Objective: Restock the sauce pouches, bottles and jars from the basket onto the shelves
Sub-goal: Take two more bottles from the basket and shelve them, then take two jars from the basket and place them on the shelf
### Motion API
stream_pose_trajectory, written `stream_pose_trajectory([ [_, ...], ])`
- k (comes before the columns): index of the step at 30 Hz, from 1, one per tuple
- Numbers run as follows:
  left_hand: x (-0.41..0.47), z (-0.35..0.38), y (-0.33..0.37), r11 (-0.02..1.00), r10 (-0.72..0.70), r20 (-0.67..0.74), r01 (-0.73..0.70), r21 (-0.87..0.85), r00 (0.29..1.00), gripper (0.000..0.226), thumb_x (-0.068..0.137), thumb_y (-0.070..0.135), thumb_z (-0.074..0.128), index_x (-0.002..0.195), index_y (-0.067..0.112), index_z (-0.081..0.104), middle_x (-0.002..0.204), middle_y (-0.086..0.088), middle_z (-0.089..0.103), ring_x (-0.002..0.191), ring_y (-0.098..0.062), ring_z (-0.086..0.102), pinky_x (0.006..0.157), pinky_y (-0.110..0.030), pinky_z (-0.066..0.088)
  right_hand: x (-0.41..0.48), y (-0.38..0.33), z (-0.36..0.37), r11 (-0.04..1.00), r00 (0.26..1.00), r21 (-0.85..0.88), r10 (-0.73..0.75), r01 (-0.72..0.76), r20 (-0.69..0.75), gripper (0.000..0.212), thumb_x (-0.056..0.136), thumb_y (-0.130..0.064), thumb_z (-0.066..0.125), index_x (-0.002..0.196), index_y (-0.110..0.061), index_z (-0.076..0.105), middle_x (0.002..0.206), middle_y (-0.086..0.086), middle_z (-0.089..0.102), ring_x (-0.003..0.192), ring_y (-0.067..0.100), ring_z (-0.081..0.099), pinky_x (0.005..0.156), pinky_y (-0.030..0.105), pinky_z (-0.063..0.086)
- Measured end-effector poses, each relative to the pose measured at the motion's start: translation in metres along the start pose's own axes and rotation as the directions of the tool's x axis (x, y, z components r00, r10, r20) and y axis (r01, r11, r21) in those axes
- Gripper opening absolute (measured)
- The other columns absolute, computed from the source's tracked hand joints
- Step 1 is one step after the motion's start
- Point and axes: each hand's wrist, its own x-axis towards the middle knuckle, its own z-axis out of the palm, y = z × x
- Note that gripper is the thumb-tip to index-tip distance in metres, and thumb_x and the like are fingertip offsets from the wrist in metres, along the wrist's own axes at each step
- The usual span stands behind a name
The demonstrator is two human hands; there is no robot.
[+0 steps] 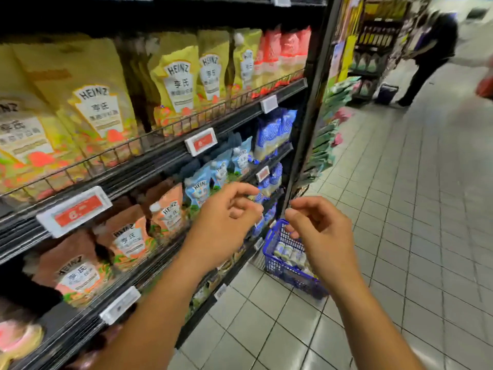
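**Both hands empty in front of the sauce shelves**

My left hand (229, 209) hangs in the air before the black metal shelves (149, 169), fingers loosely curled with nothing between them. It is level with the row of light blue stand-up sauce pouches (200, 186). My right hand (318, 227) floats just beside it, also loosely curled and holding nothing. The two hands are near each other but apart.

Past my right hand, the blue plastic mesh basket (272, 265) sits on the pale tiled floor (400, 209), close against the foot of the shelving. Inside it I see a few small pale-topped jars or bottles (289, 253), too blurred to tell which.

Yellow Heinz pouches (173, 84) stand behind a wire rail on the shelf above, with red pouches (282, 54) at the far end. Orange-brown Heinz pouches (128, 237) fill the shelf below. White price tags with red panels (201, 141) clip to the shelf edges. Far down the aisle, a person in dark clothes (432, 49) bends toward another shelf.
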Motion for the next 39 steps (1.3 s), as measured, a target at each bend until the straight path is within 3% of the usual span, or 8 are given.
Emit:
stream_pose_trajectory([
  [4,0.018,0.047,-0.012,0.999,-0.035,0.081,0.038,-0.031,0.996,0.017,0.084,0.029,0.068,0.099,0.036,0.065,0.077,0.007,0.07,0.075,-0.022,0.067,0.069,-0.033,0.055,0.005,0.014,-0.051,0.997,0.995,-0.054,0.043,-0.048,-0.092,0.01,0.087,-0.005,0.072,0.089,-0.014,0.069,0.067,-0.008,0.066,0.063,0.012,0.061,0.063,0.029,0.052],
  [6,0.025,0.068,-0.018,0.996,-0.058,0.115,0.064,-0.056,0.992,0.018,0.08,0.033,0.066,0.097,0.039,0.065,0.077,0.011,0.07,0.079,-0.021,0.069,0.074,-0.036,0.056,0.005,0.021,-0.072,0.995,0.99,-0.072,0.061,-0.071,-0.129,0.009,0.088,-0.003,0.07,0.09,-0.012,0.068,0.066,-0.012,0.066,0.062,0.004,0.061,0.061,0.021,0.052],
  [10,0.041,0.106,-0.031,0.991,-0.081,0.162,0.096,-0.09,0.983,0.017,0.087,0.018,0.069,0.096,0.032,0.066,0.073,0.011,0.07,0.079,-0.015,0.07,0.083,-0.04,0.056,0.005,0.035,-0.111,0.985,0.971,-0.077,0.134,-0.152,-0.199,0.011,0.09,-0.002,0.067,0.092,-0.013,0.067,0.066,-0.013,0.067,0.061,0.0,0.061,0.061,0.016,0.051],
  [14,0.058,0.134,-0.042,0.987,-0.108,0.222,0.131,-0.089,0.969,0.02,0.091,0.007,0.065,0.1,0.025,0.065,0.068,0.009,0.068,0.074,-0.012,0.067,0.075,-0.03,0.055,0.011,0.051,-0.133,0.974,0.94,-0.066,0.19,-0.217,-0.283,0.011,0.091,-0.004,0.067,0.091,-0.016,0.066,0.07,-0.005,0.065,0.061,0.001,0.06,0.061,0.018,0.052],
  [17,0.074,0.15,-0.052,0.981,-0.141,0.253,0.17,-0.095,0.957,0.02,0.091,0.006,0.065,0.099,0.025,0.065,0.071,0.005,0.069,0.073,-0.012,0.067,0.068,-0.023,0.053,0.02,0.064,-0.143,0.966,0.921,-0.073,0.214,-0.25,-0.325,0.009,0.091,-0.005,0.067,0.092,-0.014,0.066,0.077,0.001,0.067,0.064,0.001,0.062,0.059,0.017,0.052],
  [21,0.105,0.167,-0.072,0.971,-0.19,0.302,0.224,-0.082,0.934,0.02,0.092,0.009,0.065,0.1,0.027,0.065,0.074,0.005,0.071,0.076,-0.013,0.068,0.07,-0.028,0.055,0.042,0.085,-0.152,0.951,0.898,-0.073,0.257,-0.301,-0.356,0.006,0.093,-0.005,0.065,0.099,-0.006,0.066,0.085,0.005,0.071,0.071,0.001,0.066,0.059,0.015,0.053],
  [28,0.185,0.187,-0.109,0.967,-0.228,0.367,0.252,-0.018,0.902,0.017,0.093,0.015,0.065,0.105,0.028,0.064,0.077,0.001,0.073,0.075,-0.006,0.068,0.073,-0.024,0.055,0.111,0.122,-0.154,0.938,0.871,-0.055,0.294,-0.341,-0.394,0.013,0.092,-0.005,0.066,0.089,-0.017,0.065,0.074,-0.003,0.07,0.069,0.004,0.064,0.059,0.015,0.053],
  [39,0.298,0.208,-0.166,0.939,-0.328,0.42,0.341,0.046,0.846,0.016,0.093,0.017,0.064,0.105,0.027,0.065,0.08,-0.001,0.074,0.076,-0.007,0.068,0.079,-0.036,0.058,0.202,0.188,-0.163,0.89,0.806,-0.079,0.364,-0.448,-0.467,0.007,0.092,-0.01,0.068,0.091,-0.017,0.067,0.069,-0.005,0.069,0.059,0.004,0.061,0.06,0.018,0.053],
])
